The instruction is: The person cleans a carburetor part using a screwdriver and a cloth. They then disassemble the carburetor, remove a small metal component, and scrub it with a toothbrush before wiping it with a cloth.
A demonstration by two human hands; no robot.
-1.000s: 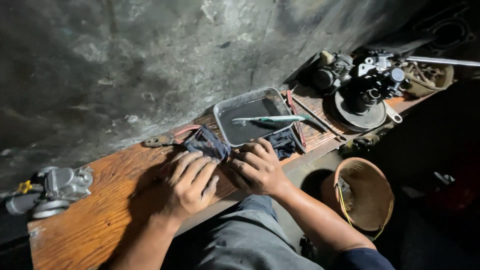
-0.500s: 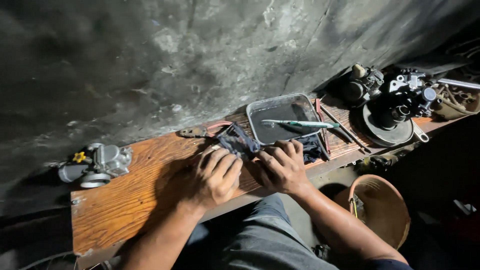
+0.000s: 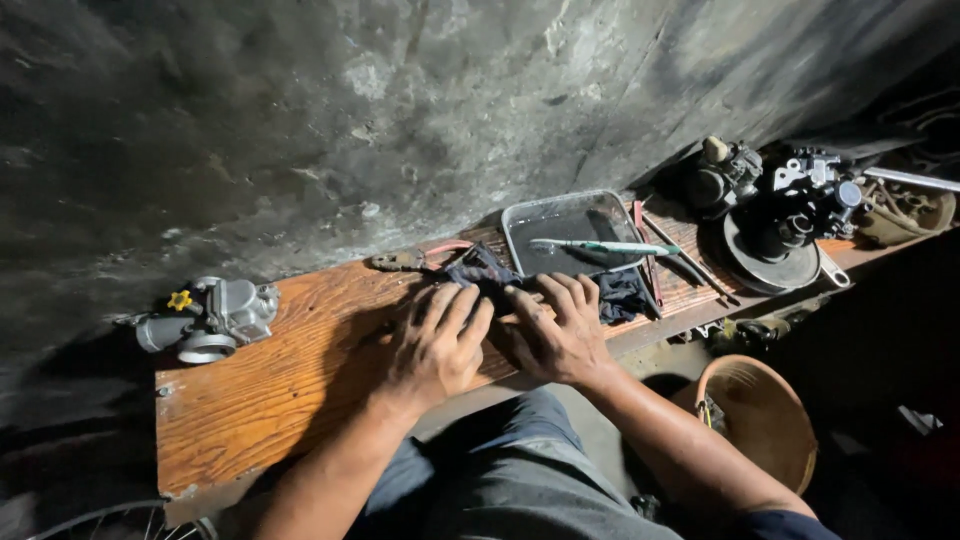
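My left hand point(image 3: 435, 345) and my right hand point(image 3: 556, 329) lie side by side, palms down, on a dark blue rag point(image 3: 487, 270) spread on a wooden bench point(image 3: 280, 390). The fingers of both hands are stretched out and press on the cloth. More of the dark cloth point(image 3: 622, 296) shows to the right of my right hand. Anything under the hands is hidden. Just behind the rag stands a shallow metal tray point(image 3: 520, 218) of dark liquid with a toothbrush point(image 3: 600, 247) lying across it.
A grey carburetor point(image 3: 215, 315) with a yellow knob sits at the bench's left end. Pliers with red handles point(image 3: 415, 258) lie by the wall. Engine parts point(image 3: 790, 205) crowd the right end. A brown bowl point(image 3: 765, 420) is below the bench. A rough dark wall rises behind.
The view has shifted, so the bench and hands sit further right and lower in the frame. Both hands remain pressed on the rag.
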